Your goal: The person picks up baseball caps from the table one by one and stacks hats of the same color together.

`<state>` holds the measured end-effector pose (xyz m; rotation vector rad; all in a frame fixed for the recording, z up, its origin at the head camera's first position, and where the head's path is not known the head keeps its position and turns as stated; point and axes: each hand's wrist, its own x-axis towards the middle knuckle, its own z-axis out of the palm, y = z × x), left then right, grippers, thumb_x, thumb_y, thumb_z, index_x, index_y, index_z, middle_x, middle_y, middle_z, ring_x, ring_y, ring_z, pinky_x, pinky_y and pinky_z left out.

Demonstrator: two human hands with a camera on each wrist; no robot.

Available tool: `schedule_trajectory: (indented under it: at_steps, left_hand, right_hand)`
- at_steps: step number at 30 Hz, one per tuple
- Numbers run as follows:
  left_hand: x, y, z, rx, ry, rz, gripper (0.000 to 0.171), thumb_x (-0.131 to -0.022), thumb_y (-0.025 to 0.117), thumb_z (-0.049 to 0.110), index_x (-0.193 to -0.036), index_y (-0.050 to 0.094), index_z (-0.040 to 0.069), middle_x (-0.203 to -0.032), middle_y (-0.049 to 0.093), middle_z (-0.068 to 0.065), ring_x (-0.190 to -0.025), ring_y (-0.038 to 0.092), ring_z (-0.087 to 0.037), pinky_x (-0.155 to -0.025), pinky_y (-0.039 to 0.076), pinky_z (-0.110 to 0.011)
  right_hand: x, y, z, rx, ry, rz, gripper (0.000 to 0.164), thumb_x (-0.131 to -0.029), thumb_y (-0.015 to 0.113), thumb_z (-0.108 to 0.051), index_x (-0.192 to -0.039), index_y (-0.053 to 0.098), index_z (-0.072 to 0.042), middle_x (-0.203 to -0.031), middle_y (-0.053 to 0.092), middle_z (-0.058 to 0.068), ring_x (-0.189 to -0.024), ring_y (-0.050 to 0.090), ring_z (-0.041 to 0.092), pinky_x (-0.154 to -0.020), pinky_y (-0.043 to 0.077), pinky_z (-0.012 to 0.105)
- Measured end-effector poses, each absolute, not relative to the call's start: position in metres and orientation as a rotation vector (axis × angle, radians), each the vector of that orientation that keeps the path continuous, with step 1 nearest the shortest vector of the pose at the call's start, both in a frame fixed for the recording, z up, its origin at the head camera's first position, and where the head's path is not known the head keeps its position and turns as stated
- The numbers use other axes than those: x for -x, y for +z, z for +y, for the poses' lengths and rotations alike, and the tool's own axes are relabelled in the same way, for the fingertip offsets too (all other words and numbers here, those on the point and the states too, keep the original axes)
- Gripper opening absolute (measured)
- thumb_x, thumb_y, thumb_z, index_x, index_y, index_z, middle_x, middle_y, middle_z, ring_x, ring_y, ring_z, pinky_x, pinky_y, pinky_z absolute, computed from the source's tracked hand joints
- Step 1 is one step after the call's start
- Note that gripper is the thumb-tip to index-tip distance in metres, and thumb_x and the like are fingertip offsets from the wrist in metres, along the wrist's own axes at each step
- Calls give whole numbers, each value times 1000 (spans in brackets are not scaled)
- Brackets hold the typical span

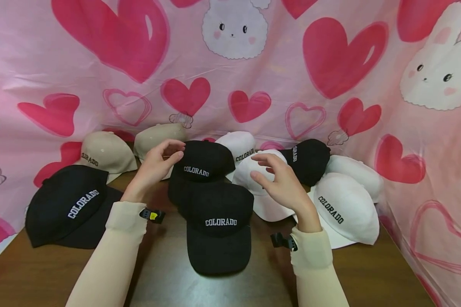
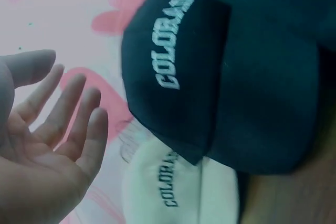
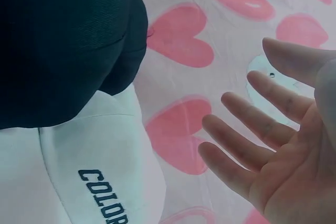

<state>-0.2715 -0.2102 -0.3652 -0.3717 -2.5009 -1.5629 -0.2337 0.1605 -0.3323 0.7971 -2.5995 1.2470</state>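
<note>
- Nearest the camera, a black cap (image 1: 219,226) lies brim-first on the brown table (image 1: 369,273), between both sleeves.
- At its 12 o'clock a second black cap (image 1: 201,168) sits stacked behind it, "COLORADO" on the front.
- Left hand (image 1: 155,166) hovers at that cap's 9 o'clock, fingers loosely spread and holding nothing; whether its fingertips touch the crown I cannot tell.
- Right hand (image 1: 280,181) hangs at 3 o'clock over a white cap (image 1: 257,187), fingers relaxed, palm bare.
- More caps ring the back: beige at 10 o'clock, white at 2 o'clock.
- Another black cap (image 1: 67,204) lies at 9 o'clock.
</note>
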Motion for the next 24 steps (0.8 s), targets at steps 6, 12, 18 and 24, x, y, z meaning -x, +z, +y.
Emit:
schedule_trajectory:
  at_steps: [6,12,18,24]
  left_hand:
    - [283,-384,-216,278,-1609,-2540,49,-109,61,31,-154,51,12,-155,52,-18,-144,48,-38,-121,36,-60]
    - [309,-384,-217,294,-1517,-2571,56,-111,58,34,-158,45,6,-159,47,-22,-149,42,-39,-124,31,-56]
    - [331,-377,-217,324,-1431,-2663,61,-112,52,41,-162,39,8,-162,44,-21,-150,40,-39,-123,33,-57]
    - [345,-381,-215,318,-1405,-2767,67,-112,48,51,-163,37,10,-162,45,-19,-150,41,-37,-123,34,-56]
  right_hand:
    - [232,-332,162,-792,1258,-2579,48,-101,74,-20,-146,59,-11,-147,60,10,-135,59,36,-114,46,57]
    - [233,-332,162,-808,1232,-2577,50,-101,74,-20,-147,58,-9,-148,59,11,-134,59,38,-115,45,57]
    - [233,-332,158,-862,1212,-2593,53,-102,74,-21,-150,56,-8,-150,58,12,-136,57,40,-116,44,57]
    - [232,-332,154,-888,1199,-2623,56,-101,74,-21,-152,53,-7,-152,56,14,-136,57,41,-116,43,58]
